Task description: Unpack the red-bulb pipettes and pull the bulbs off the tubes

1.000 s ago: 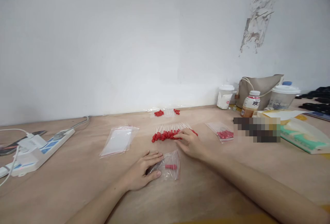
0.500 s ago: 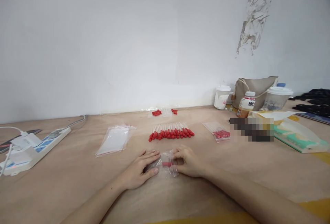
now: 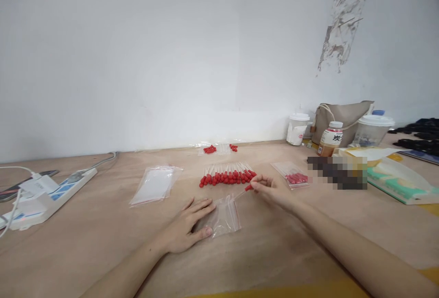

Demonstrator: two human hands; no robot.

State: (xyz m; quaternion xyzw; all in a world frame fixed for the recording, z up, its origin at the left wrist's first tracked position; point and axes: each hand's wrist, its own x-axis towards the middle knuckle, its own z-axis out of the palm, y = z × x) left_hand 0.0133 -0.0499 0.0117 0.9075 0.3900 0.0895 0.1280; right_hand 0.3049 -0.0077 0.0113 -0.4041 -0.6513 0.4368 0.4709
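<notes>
A small clear zip bag (image 3: 224,218) with a red seal strip lies on the wooden table (image 3: 103,238). My left hand (image 3: 187,227) lies flat on its left part, fingers spread. My right hand (image 3: 270,190) pinches a red-capped dropper (image 3: 244,190) by its bulb, the clear stem pointing toward the bag's mouth. Just beyond lies a row of several red-capped droppers (image 3: 227,175).
A stack of clear bags (image 3: 156,186) lies to the left, a filled bag (image 3: 293,174) to the right, more red pieces (image 3: 217,149) by the wall. A power strip (image 3: 44,197) sits far left. A bottle (image 3: 329,139), cups and a handbag (image 3: 345,115) stand at the back right.
My right hand left the bag's right edge and now holds a dropper just above the bag's mouth. The red dropper that showed inside the bag is no longer there. My left hand stayed.
</notes>
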